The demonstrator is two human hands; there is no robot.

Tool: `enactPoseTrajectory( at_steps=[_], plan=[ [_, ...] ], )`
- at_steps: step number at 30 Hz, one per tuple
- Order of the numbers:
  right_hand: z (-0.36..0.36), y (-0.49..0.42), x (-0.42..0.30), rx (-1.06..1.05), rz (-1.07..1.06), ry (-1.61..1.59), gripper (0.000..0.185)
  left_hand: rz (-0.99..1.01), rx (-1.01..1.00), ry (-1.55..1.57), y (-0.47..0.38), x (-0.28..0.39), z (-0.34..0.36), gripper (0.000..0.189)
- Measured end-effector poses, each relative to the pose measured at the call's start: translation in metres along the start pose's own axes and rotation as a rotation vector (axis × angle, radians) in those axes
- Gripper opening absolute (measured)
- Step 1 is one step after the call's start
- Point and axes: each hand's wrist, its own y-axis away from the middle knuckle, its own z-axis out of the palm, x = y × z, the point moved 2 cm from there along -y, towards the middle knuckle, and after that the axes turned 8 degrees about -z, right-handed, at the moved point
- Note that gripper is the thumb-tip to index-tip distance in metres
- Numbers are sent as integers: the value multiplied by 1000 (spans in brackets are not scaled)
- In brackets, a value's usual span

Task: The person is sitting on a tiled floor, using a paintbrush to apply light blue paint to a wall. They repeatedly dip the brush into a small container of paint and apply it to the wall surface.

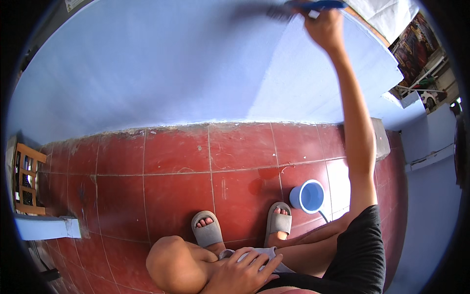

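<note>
My right hand is raised at the top, closed around the blue handle of a brush. Dark bristles, blurred, point left over the light blue wall; whether they touch it I cannot tell. Low in the picture, my left hand lies palm down over a light grey cloth in my lap. Its fingers are apart, and the palm is hidden, so any grip on the cloth does not show. A small blue plastic container stands on the red tiled floor, right of my sandalled feet.
Damp spots mark the tiles left of the container. A grey block sits by the wall behind my right arm. At far left are a wooden slatted piece and a low blue ledge. Another blue wall rises at right.
</note>
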Motion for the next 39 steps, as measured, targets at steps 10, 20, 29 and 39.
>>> enactPoseTrajectory(
  at_steps=[10,20,29,39],
  plan=[
    [21,81,-102,-155,71,-193,43,17,65,25,1,0,-7,42],
    [-10,-31,-41,-186,134,-7,26,-9,69,-47,4,1,-5,41],
    [40,31,-125,26,45,-145,31,18,22,-42,3,1,2,41],
    [73,4,-130,-331,171,-207,36,-43,-33,87,10,1,-10,44]
  ],
)
